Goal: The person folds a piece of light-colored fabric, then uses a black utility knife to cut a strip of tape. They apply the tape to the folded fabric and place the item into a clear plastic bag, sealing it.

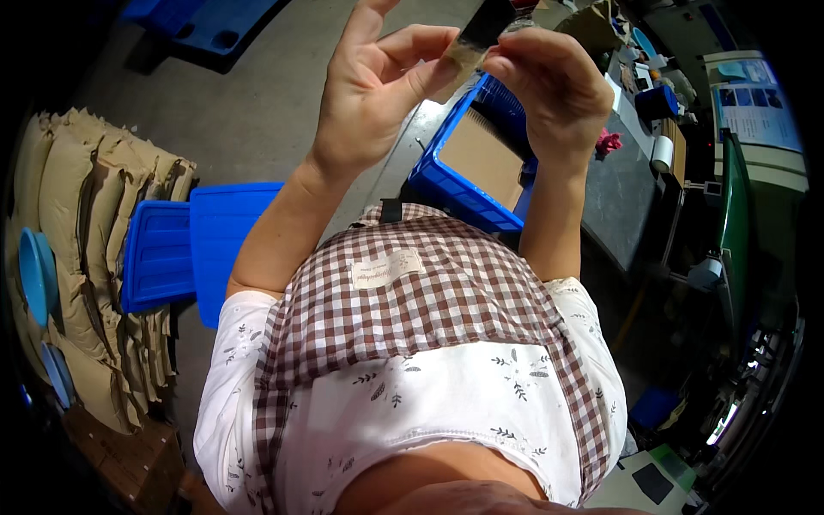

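Note:
Raised at the top of the view, my left hand (365, 99) pinches a flat black piece (486, 24) between thumb and fingertips. Its lower end looks tan and slightly see-through; I cannot make out exactly what it is. My right hand (562, 94) is closed at the other side of the same piece, thumb against forefinger. Below the hands stands a blue plastic crate (463, 199) with a brown cardboard sheet (481, 148) inside. The upper end of the piece runs close to the picture's edge.
A grey workbench (622, 206) on the right bears a white roll (662, 153), a dark blue container (657, 101) and a crumpled pink cloth (608, 142). Blue plastic panels (232, 223) stand at left beside stacked tan sacks (69, 197). Another blue plastic thing (202, 26) lies farther back.

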Demonstrator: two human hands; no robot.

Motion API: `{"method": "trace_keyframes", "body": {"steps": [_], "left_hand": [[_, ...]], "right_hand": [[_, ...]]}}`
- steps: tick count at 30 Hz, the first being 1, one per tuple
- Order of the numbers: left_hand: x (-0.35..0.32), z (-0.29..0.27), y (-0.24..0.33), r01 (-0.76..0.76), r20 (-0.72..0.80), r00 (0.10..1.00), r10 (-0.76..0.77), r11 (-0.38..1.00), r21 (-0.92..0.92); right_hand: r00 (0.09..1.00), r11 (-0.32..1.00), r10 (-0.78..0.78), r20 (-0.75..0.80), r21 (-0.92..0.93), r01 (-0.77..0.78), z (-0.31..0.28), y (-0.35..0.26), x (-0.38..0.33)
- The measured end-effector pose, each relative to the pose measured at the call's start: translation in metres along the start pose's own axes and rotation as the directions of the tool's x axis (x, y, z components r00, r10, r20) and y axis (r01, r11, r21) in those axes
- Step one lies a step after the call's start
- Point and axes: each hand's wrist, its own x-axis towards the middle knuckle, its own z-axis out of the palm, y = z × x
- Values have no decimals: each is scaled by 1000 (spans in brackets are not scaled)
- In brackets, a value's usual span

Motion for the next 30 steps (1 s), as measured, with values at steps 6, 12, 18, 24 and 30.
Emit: {"method": "trace_keyframes", "body": {"steps": [6, 12, 18, 24, 30], "left_hand": [[6, -13, 2, 67, 85, 995, -60, 994, -84], [10, -25, 6, 164, 136, 978, -155, 985, -56], [11, -35, 0, 182, 73, 982, -171, 967, -179], [10, -56, -9, 229, 185, 962, -199, 961, -158], [5, -49, -6, 348, 297, 914, -276, 911, -222]], "right_hand": [[988, 981, 157, -4, 116, -155, -1, 18, -6], [961, 938, 274, 31, 213, -275, 6, 30, -7], [905, 868, 425, 0, 284, -408, 21, 30, -1], [842, 700, 523, 135, 496, -514, 37, 49, -6], [799, 643, 530, 285, 479, -597, 26, 31, 9]]}}
